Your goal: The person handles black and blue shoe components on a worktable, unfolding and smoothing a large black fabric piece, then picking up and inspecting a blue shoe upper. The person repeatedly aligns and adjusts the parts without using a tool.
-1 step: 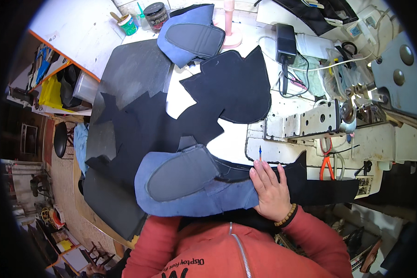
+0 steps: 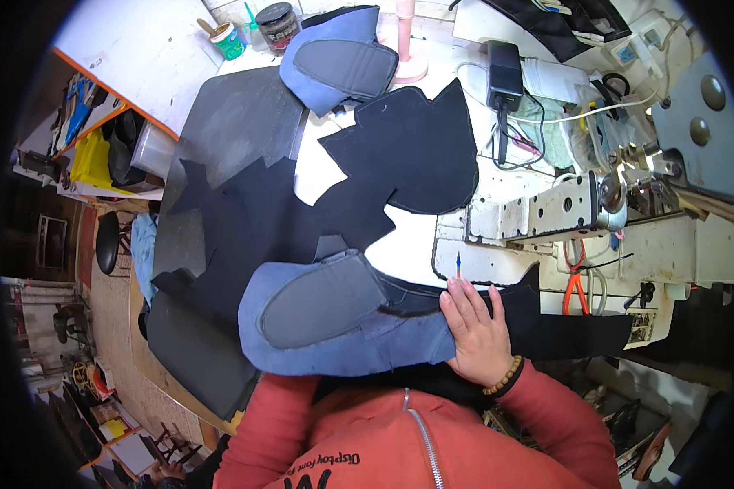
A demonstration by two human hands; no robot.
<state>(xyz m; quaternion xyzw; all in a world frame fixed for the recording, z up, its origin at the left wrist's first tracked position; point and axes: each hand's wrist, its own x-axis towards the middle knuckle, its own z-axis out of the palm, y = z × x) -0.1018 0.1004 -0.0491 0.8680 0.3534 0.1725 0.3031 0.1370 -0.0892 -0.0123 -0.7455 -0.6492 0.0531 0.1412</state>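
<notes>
A blue-grey sewn fabric piece (image 2: 408, 342) with a dark grey oval pad (image 2: 322, 306) lies close in front of me. My right hand (image 2: 477, 338) rests on its right end, back of the hand up and fingers stretched forward. Between the fingertips pokes a slim orange pen (image 2: 458, 265) with a blue tip, which the hand appears to hold. My left forearm (image 2: 284, 399) goes under the piece's near edge, so the left hand is hidden. Beneath it spread black cut fabric pieces (image 2: 257, 204). A similar blue-grey piece (image 2: 330, 57) stands at the far side.
A sewing machine arm (image 2: 546, 216) reaches in from the right, with orange-handled scissors (image 2: 577, 289) beside it. Farther back are a black power adapter (image 2: 504, 73) with cables, a pink stand (image 2: 405, 49) and a dark jar (image 2: 277, 28). A dark grey board (image 2: 232, 114) lies at left.
</notes>
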